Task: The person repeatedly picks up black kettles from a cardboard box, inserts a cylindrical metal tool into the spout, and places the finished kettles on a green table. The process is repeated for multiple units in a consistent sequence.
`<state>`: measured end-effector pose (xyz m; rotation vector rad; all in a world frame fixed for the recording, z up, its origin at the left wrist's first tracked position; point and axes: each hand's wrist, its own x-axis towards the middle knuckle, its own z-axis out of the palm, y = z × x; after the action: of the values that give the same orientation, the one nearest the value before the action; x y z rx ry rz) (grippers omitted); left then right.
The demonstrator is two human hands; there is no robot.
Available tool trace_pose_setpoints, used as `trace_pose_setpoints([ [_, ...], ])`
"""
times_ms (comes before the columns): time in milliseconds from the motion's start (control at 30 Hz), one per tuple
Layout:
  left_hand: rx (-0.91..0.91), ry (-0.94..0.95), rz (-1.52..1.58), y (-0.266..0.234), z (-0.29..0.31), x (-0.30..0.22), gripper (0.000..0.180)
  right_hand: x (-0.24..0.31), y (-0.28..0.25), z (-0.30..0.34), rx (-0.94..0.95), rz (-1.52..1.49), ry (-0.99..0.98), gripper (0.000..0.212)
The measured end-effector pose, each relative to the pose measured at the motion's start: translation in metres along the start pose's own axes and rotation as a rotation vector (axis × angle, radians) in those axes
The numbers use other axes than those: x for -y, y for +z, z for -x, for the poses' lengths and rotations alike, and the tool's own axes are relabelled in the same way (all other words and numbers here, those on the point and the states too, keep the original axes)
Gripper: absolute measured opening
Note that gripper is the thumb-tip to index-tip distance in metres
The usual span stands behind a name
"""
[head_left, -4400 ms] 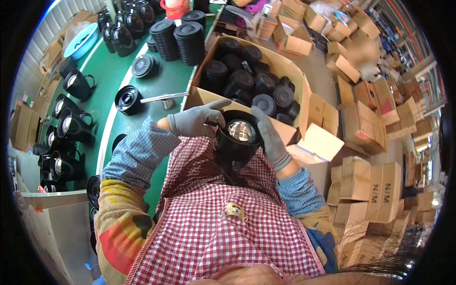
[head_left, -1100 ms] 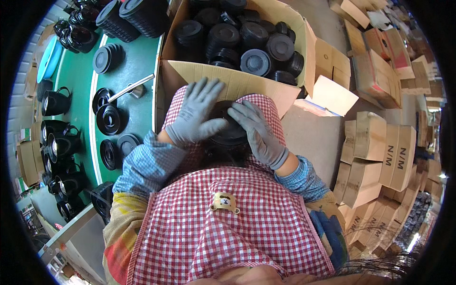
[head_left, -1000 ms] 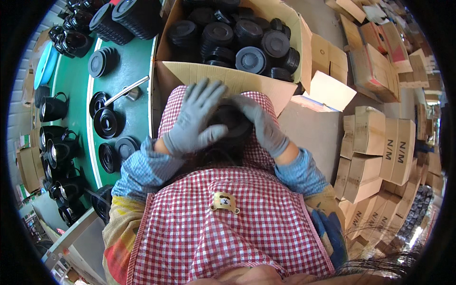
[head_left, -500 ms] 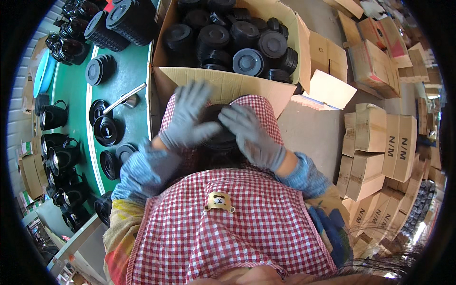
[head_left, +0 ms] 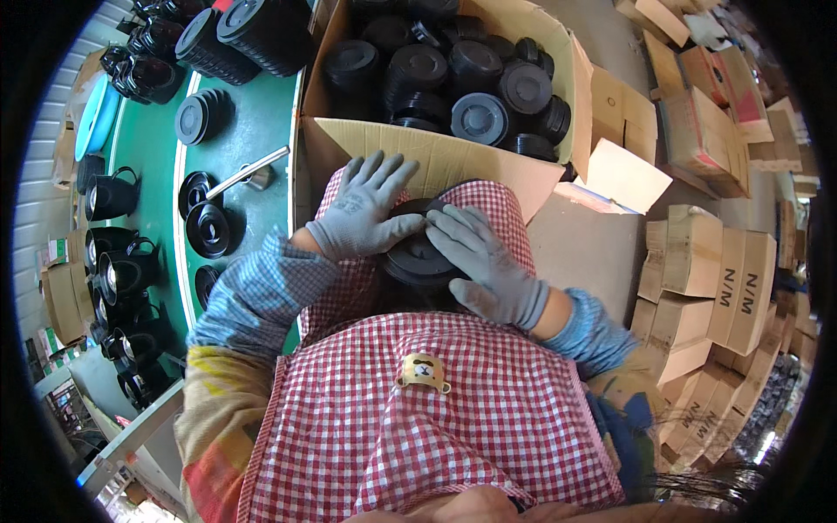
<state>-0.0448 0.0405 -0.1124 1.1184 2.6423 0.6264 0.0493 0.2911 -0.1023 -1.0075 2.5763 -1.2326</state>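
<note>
Between my thighs, at the near side of the carton, a round black lid [head_left: 410, 263] lies on what looks like a stack of dark round pieces, mostly hidden. My left hand [head_left: 364, 211], in a grey glove, is spread over the left thigh, its thumb reaching the lid's upper left edge. Stretched flat, the fingers of my right hand [head_left: 493, 266] lie across the lid's right side; this hand wears a grey glove too. Neither hand is wrapped round anything. Red-and-white checked apron [head_left: 436, 401] cloth covers my lap.
Ahead stands an open carton [head_left: 384, 144] full of black lids [head_left: 479, 118]. The green table [head_left: 253, 122] on my left bears lid stacks [head_left: 266, 35], black mugs [head_left: 129, 272], loose rings [head_left: 207, 230] and a metal-handled tool [head_left: 248, 174]. Stacked cartons [head_left: 684, 253] stand at right.
My left hand, blurred before, is now sharp with its fingers spread. My right hand stays at the lid's right side. The whole view has shifted, with the scene sitting farther right.
</note>
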Motion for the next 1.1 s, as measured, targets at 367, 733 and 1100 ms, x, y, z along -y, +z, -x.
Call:
trace_pose_setpoints([
  [367,0.564,-0.139,0.351,-0.007,-0.102,-0.024,0.041,0.026,0.006,-0.075,0.266,0.175,-0.251,0.078],
  [733,0.585,0.123,0.747,0.061,-0.100,0.009,0.045,0.007,0.010,-0.073,0.272,0.156,-0.292,0.063],
  [1100,0.117,0.402,0.587,0.024,-0.069,0.007,0.041,-0.037,-0.016,-0.075,0.263,0.066,-0.533,0.071],
])
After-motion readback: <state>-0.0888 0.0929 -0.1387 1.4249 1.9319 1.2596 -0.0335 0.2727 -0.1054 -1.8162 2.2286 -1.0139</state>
